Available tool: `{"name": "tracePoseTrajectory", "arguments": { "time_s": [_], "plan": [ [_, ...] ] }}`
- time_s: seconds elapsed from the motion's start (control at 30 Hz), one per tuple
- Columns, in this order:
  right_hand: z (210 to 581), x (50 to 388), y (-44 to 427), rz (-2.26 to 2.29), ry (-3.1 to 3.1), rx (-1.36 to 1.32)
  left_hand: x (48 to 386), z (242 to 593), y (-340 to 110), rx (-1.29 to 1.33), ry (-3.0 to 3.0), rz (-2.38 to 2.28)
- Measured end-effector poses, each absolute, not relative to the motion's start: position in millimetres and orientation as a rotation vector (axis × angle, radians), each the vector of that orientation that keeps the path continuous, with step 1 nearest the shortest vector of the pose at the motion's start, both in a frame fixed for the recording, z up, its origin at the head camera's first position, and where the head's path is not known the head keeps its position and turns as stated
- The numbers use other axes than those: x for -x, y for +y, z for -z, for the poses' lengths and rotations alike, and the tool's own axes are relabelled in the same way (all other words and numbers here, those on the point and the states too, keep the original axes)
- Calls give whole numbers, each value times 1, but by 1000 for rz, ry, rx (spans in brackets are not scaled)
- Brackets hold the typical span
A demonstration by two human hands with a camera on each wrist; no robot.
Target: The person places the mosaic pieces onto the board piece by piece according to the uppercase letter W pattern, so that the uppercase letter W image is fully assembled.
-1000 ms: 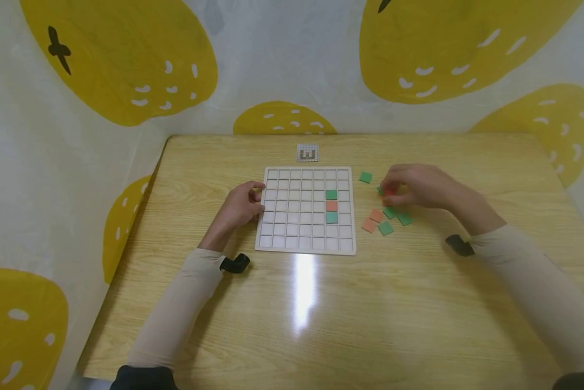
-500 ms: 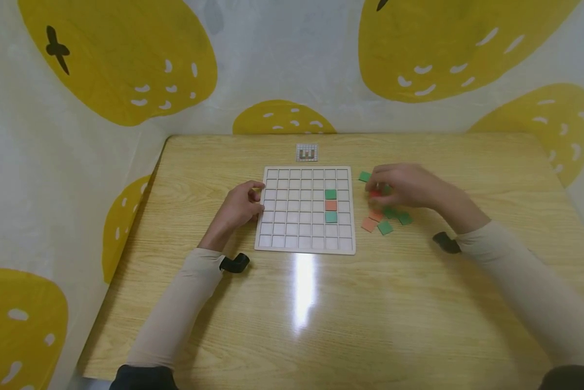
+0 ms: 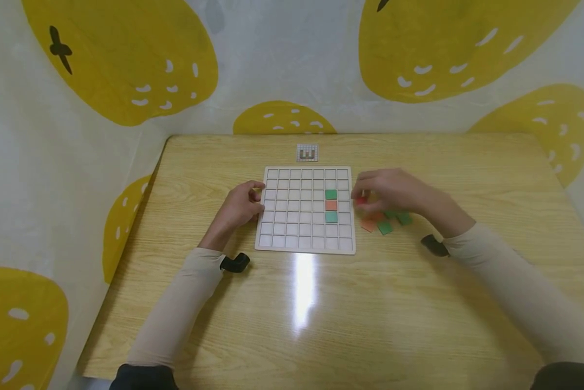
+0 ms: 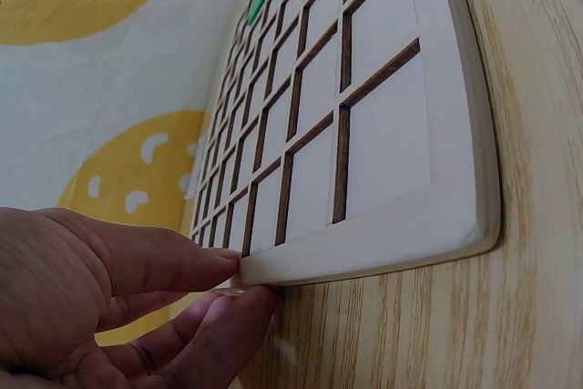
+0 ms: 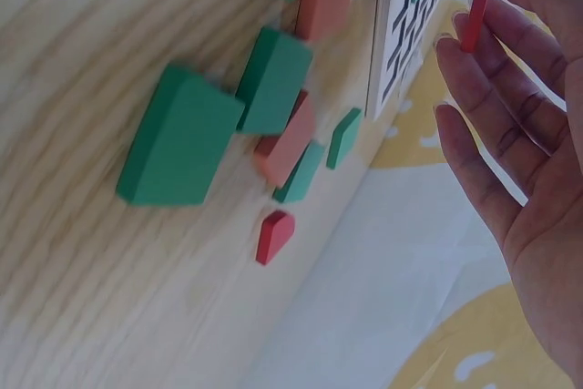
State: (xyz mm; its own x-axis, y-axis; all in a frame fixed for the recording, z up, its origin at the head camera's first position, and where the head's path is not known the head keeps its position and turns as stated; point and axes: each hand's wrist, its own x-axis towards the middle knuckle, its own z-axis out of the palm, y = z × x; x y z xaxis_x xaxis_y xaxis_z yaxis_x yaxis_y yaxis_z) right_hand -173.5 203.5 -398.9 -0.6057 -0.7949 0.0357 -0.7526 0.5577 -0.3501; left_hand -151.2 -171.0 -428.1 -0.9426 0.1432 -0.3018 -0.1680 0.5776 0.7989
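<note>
A white grid board (image 3: 305, 247) lies on the table. My left hand (image 3: 238, 206) holds its left edge, the thumb (image 4: 205, 266) on the rim and a fingertip against the side. Just off the board's right edge, my right hand (image 3: 394, 189) pinches a red square tile (image 5: 475, 11) between thumb and fingertips. In one column of the board sit a green tile (image 3: 331, 194), an orange tile (image 3: 331, 205) and a lighter green tile (image 3: 331, 217). Below the right hand lie loose tiles, among them a green one (image 3: 385, 227), partly hidden by that hand.
A small card (image 3: 307, 153) with a grid pattern lies behind the board. In the right wrist view, several loose green and orange tiles and one red tile (image 5: 274, 236) are scattered on the table (image 3: 302, 346). A fruit-patterned sheet (image 3: 287, 54) borders the table's back and left.
My right hand has moved left with the red tile, from over the loose tiles to the board's right edge. My left hand stays at the board's left edge.
</note>
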Motion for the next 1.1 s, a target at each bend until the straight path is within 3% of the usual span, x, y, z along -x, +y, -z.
{"name": "tracePoseTrajectory", "arguments": {
  "time_s": [1.1],
  "plan": [
    [417, 152, 154, 420, 2525, 1472, 152, 425, -170, 30, 2482, -1288]
  ]
}}
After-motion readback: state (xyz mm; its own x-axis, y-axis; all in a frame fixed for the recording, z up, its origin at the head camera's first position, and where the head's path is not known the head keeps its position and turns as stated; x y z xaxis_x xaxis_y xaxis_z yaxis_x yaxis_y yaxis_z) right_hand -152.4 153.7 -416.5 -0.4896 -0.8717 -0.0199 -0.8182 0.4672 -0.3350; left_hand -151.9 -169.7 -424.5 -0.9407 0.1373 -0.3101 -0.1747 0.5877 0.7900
